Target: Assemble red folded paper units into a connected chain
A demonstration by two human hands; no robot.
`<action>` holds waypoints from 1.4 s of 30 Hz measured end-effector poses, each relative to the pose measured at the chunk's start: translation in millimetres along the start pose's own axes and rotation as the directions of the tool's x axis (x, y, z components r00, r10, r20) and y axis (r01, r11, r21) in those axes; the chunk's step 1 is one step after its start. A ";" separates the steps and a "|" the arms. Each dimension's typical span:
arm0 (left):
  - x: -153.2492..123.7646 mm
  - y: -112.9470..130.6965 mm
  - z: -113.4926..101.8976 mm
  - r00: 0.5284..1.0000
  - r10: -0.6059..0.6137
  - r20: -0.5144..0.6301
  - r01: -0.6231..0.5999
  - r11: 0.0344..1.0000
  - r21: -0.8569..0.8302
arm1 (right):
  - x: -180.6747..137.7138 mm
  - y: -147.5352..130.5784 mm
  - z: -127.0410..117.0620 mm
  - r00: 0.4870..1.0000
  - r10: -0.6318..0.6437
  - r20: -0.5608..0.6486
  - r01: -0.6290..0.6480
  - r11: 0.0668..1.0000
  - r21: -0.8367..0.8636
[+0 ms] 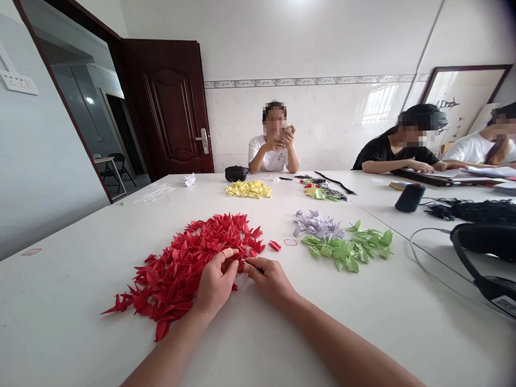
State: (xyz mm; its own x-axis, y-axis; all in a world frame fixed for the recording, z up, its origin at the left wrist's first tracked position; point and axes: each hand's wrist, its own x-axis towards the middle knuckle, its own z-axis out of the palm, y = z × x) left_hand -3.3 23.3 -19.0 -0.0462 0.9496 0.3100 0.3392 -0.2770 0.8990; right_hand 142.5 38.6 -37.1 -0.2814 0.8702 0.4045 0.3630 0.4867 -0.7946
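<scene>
"What's lower left?"

"Folded red paper pieces (182, 269), heaped on the white table (45, 302). The left hand (216, 282) sits at the heap's right edge, fingers pressed together, tips among the pieces."

"Just beside it?"

"The right hand (269, 280), fingers also together at that edge (pinching a piece or not, I can't tell)."

"Up at the far edge?"

"A black pouch (236, 173), contents hidden. Further right lie lilac pieces (317, 225) and green pieces (348, 249)."
</scene>
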 end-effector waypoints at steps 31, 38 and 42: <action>-3.0 7.0 4.4 0.991 -0.075 0.109 0.094 0.979 -0.181 | -0.6 -4.8 -0.2 0.988 0.024 -0.154 -0.005 0.992 0.125; -6.1 12.6 2.9 0.991 -0.097 0.089 0.105 0.991 -0.081 | 6.9 5.7 -13.6 0.956 0.107 -0.274 -0.077 0.990 0.115; -5.9 12.4 1.4 0.996 -0.069 0.062 0.071 0.997 -0.022 | 13.7 24.0 -39.2 0.852 0.243 -0.465 -0.242 0.968 0.062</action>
State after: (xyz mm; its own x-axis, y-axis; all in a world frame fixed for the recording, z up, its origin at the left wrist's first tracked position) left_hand 2.5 14.5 -10.1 -0.0113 0.9737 0.2275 0.3139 -0.2125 0.9254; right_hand 182.2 65.2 -32.9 0.2612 0.8948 0.3622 0.3644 0.2560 -0.8954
